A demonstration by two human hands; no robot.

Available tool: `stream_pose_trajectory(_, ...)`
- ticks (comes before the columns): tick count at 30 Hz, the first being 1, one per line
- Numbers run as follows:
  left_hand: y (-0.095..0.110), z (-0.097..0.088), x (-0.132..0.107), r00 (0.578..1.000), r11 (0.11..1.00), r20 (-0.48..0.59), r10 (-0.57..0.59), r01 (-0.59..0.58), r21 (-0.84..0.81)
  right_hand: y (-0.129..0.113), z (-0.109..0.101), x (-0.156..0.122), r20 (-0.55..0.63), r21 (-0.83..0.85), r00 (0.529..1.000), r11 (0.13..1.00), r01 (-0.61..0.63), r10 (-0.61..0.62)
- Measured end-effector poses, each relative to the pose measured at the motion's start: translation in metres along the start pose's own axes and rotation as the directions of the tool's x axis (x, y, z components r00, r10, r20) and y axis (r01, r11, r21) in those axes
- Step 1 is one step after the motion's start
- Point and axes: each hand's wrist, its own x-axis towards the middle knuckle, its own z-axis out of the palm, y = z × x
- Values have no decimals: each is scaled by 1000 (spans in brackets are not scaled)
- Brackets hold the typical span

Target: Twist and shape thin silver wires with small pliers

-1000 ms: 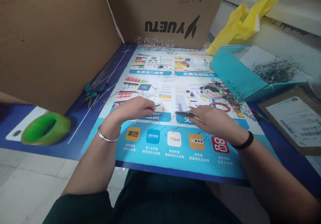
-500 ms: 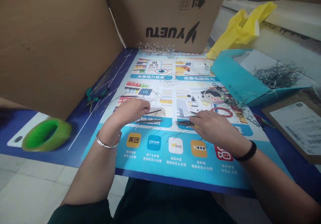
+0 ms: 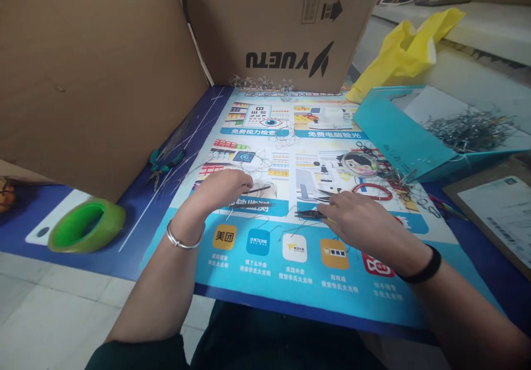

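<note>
My left hand (image 3: 224, 188) rests on a printed poster (image 3: 290, 259), fingers pinched on a thin dark wire piece (image 3: 259, 189) that sticks out to the right. My right hand (image 3: 357, 218) lies a little to the right, closed round small dark pliers (image 3: 309, 214) whose tips point left toward the left hand. Thin bent wires lie loose on the poster between and beyond both hands. A silver bangle is on my left wrist, a black band on my right.
Large cardboard boxes (image 3: 274, 21) stand at the back and left. A green tape roll (image 3: 85, 225) and teal-handled pliers (image 3: 161, 162) lie at the left. A blue tray (image 3: 398, 132) with a heap of wire pieces (image 3: 468, 129) sits right, beside a yellow bag (image 3: 398, 49) and red rings (image 3: 371, 190).
Both hands stay in nearly the same pose on the poster; the view has shifted slightly, so everything sits a bit lower and more to the right in the picture.
</note>
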Motion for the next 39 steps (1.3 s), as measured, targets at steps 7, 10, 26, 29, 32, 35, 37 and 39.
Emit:
stream_pose_trajectory(7,0,9,5,999,999,25,35,-36,22,0,0,-1,-10,25,1000,1000,18,-17)
stream_pose_trajectory(10,-2,12,5,999,999,34,18,-20,39,1,3,-1,-29,32,999,999,21,-20)
stream_pose_trajectory(26,8,16,8,998,997,18,54,-55,56,0,3,0,9,68,1000,998,8,-9)
stream_pose_trajectory(29,9,17,9,998,996,29,57,-59,61,-1,3,0,17,68,1000,998,4,-5)
stream_pose_trajectory(32,9,17,9,997,994,35,62,-65,86,-1,2,0,28,69,1000,998,8,-10)
stream_pose_trajectory(35,8,17,9,998,992,18,56,-58,112,-1,2,0,33,74,999,997,8,-11)
stream_pose_trajectory(37,9,17,8,998,991,6,58,-59,121,-1,2,0,37,76,999,997,7,-9)
stream_pose_trajectory(39,9,17,8,998,990,-2,68,-67,121,-2,2,0,37,74,999,997,4,-7)
